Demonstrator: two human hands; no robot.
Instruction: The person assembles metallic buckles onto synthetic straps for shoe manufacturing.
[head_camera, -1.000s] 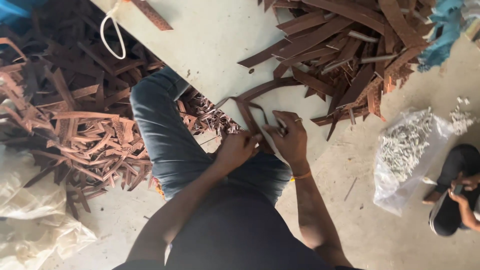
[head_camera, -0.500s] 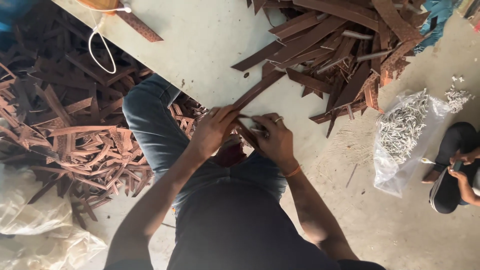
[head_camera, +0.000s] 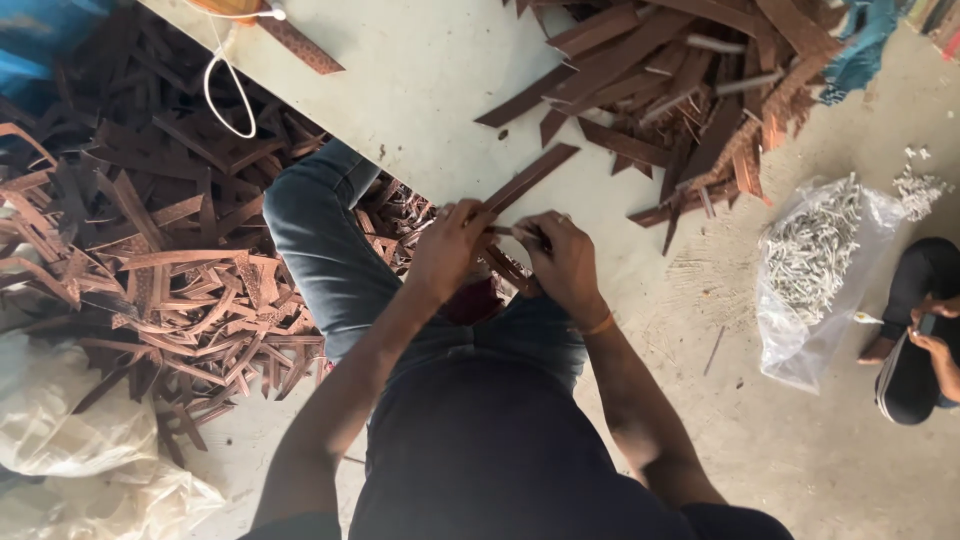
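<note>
Brown strip sits clenched at its near end in my left hand, long axis running up & right over the pale counter. Right hand, just beside, pinches a shorter piece; both grips closed.

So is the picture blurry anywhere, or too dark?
Head view: soft, even daylight with no glare; the pale board looks brightest. The left hand and right hand are slightly soft, the strip they hold fairly sharp. The strip pile lies in dimmer shade.
</note>
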